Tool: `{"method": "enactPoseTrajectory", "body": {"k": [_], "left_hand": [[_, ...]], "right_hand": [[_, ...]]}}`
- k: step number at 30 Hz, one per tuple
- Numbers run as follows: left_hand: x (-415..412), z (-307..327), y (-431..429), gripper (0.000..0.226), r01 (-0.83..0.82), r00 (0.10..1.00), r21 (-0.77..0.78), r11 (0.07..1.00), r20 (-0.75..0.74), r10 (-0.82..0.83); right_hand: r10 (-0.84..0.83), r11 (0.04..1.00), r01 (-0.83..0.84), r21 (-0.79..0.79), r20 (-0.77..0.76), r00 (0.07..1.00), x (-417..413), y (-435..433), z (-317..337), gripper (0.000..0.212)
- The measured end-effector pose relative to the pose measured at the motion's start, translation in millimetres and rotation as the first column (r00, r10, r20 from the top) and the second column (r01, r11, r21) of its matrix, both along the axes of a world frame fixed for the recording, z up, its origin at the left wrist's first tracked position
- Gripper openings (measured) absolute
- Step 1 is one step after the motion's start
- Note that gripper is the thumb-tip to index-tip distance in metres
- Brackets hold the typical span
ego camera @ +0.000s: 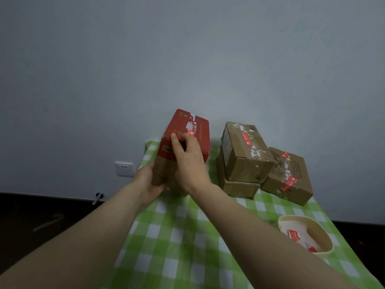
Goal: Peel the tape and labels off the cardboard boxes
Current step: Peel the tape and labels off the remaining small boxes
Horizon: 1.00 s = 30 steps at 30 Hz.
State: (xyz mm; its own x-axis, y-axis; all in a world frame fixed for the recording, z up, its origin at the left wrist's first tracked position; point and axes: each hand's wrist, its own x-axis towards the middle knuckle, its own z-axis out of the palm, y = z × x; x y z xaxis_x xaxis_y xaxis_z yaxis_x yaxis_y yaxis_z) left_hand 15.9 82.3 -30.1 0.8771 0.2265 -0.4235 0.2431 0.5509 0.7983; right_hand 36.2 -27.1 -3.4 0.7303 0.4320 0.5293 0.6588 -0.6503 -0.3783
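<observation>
With the red-topped brown cardboard box [183,124] tilted at the green checked table's [177,236] far end, left hand [149,183] gripping its base, right hand [188,157] pinching its torn tape [190,126], 1 hard yank could shred the strip.

Head-worn wide view, forward and down over table [187,236]

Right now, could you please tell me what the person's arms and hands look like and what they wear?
The left forearm and right forearm are bare to the frame's edge, no sleeves showing. The left hand and right hand wear no gloves, and no watch, bracelet or ring is visible.
</observation>
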Motion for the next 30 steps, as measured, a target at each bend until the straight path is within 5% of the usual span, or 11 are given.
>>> {"method": "enactPoseTrajectory", "body": {"k": [4, 12, 19, 23, 27, 30], "left_hand": [[-2, 8, -9, 0.016, 0.035, 0.997, 0.194, 0.98, -0.069, -0.022], [-11, 23, -21, 0.03, -0.04, 0.998, 0.162, 0.986, 0.053, 0.031], [-81, 29, -42, 0.041, 0.002, 1.0, 0.222, 0.975, -0.026, 0.004], [-163, 32, -49, 0.035, 0.075, 0.997, 0.177, 0.981, -0.027, -0.072], [-254, 40, -55, 0.025, 0.151, 0.987, 0.139, 0.979, -0.072, -0.142], [-301, 43, -53, 0.04, 0.302, 0.95, 0.054, 0.952, -0.104, -0.295]], "right_hand": [[-0.083, 0.931, 0.078, -0.358, 0.002, 0.997, -7, -11, -3, 0.081], [-0.094, 0.882, 0.018, -0.471, -0.14, 0.986, -8, -16, 2, 0.086], [0.017, 0.95, -0.056, -0.307, -0.129, 0.991, -85, -62, 15, 0.067], [0.145, 0.988, -0.153, -0.017, -0.229, 0.962, -160, -111, 28, 0.043], [0.296, 0.918, -0.232, 0.321, -0.169, 0.94, -247, -159, 62, 0.026], [0.317, 0.876, -0.278, 0.394, -0.037, 0.948, -305, -190, 101, 0.018]]}}
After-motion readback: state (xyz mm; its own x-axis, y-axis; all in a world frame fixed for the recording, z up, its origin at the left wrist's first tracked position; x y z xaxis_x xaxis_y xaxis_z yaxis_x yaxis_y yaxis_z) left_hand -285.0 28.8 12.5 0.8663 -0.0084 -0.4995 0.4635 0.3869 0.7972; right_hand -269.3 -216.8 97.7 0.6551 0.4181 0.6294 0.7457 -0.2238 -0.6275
